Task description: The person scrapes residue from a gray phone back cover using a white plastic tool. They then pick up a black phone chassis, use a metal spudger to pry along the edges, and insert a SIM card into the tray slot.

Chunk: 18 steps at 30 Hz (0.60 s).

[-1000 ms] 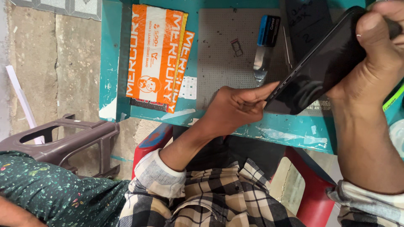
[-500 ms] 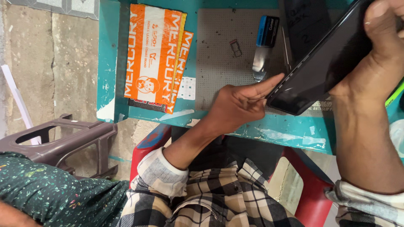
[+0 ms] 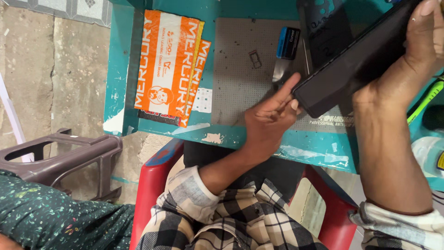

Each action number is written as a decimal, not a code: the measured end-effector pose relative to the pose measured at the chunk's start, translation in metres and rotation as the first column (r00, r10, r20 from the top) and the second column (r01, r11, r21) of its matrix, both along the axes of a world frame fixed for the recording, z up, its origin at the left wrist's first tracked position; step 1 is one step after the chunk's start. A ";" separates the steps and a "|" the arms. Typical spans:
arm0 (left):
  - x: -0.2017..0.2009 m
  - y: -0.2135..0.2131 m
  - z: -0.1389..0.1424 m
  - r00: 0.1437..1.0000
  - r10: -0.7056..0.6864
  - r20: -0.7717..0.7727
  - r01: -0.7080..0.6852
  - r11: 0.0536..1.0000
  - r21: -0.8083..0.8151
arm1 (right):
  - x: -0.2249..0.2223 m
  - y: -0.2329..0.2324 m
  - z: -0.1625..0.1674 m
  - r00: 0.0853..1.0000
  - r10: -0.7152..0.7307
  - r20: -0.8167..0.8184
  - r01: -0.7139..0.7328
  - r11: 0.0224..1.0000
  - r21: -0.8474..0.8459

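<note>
Since a moment ago my left hand has slid its fingertip onto the corner of the black phone, which my right hand clasps firmly at upper right above the counter, back unopened.

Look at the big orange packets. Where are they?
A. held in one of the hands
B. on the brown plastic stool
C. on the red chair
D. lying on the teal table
D: the orange packets lie flat on the teal table, away from both hands, which are busy at the black phone.

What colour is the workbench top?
Teal, with chipped paint along the workbench edge; a grey mat covers its middle. Head view.
</note>
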State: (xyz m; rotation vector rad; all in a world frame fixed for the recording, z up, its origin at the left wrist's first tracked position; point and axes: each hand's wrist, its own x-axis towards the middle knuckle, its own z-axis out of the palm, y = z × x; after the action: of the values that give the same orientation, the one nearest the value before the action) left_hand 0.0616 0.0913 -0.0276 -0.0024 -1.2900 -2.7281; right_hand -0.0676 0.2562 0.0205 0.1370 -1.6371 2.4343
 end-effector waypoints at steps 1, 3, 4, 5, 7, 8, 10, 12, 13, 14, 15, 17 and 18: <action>0.000 0.003 -0.001 1.000 0.012 0.008 -0.012 1.000 0.005 | 0.000 -0.002 0.001 1.000 -0.005 -0.002 0.005 1.000 0.019; 0.002 0.006 -0.001 1.000 0.009 0.017 -0.009 0.999 0.033 | 0.001 -0.004 0.003 0.999 0.032 0.012 -0.032 0.999 0.004; 0.003 0.007 -0.001 1.000 -0.008 0.015 0.007 0.998 0.056 | 0.002 -0.004 0.004 0.999 0.049 0.015 -0.049 0.999 -0.010; 0.003 0.008 -0.001 1.000 -0.026 0.011 0.025 0.997 0.079 | 0.001 -0.005 0.004 0.998 0.064 0.006 -0.063 0.997 -0.034; 0.004 0.011 0.001 1.000 0.011 0.018 -0.012 0.999 0.047 | 0.000 -0.006 0.002 0.996 0.087 -0.007 -0.088 0.993 -0.082; 0.003 0.012 0.002 0.999 0.029 0.019 -0.030 0.999 0.032 | -0.001 -0.006 0.002 0.995 0.095 -0.015 -0.096 0.990 -0.104; -0.002 0.008 0.007 0.996 0.083 0.040 -0.081 0.996 -0.044 | -0.003 -0.008 0.001 0.994 0.108 -0.001 -0.107 0.982 -0.157; -0.010 -0.005 0.014 0.988 0.145 0.058 -0.134 0.979 -0.156 | -0.005 -0.010 0.002 0.990 0.133 0.045 -0.122 0.974 -0.193; -0.015 -0.019 0.018 0.982 0.176 0.065 -0.156 0.960 -0.232 | -0.006 -0.012 0.005 0.987 0.149 0.068 -0.133 0.971 -0.198; -0.019 -0.034 0.023 0.975 0.209 0.073 -0.177 0.934 -0.310 | -0.005 -0.012 0.007 0.981 0.169 0.096 -0.150 0.972 -0.183; -0.025 -0.049 0.028 0.979 0.167 0.118 -0.135 0.961 -0.241 | -0.003 -0.015 0.009 0.976 0.182 0.120 -0.165 0.976 -0.142; -0.035 -0.079 0.040 0.979 0.079 0.187 -0.060 0.993 -0.104 | 0.001 -0.018 0.014 0.967 0.203 0.157 -0.200 0.979 -0.032; -0.036 -0.091 0.046 0.983 0.044 0.180 -0.029 0.996 -0.081 | 0.002 -0.020 0.014 0.967 0.195 0.167 -0.201 0.979 0.020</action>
State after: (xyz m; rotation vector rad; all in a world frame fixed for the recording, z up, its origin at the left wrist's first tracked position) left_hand 0.0257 -0.0002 0.0179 0.2666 -1.4271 -2.6972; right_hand -0.0655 0.2359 0.0349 0.1136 -1.8183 2.6264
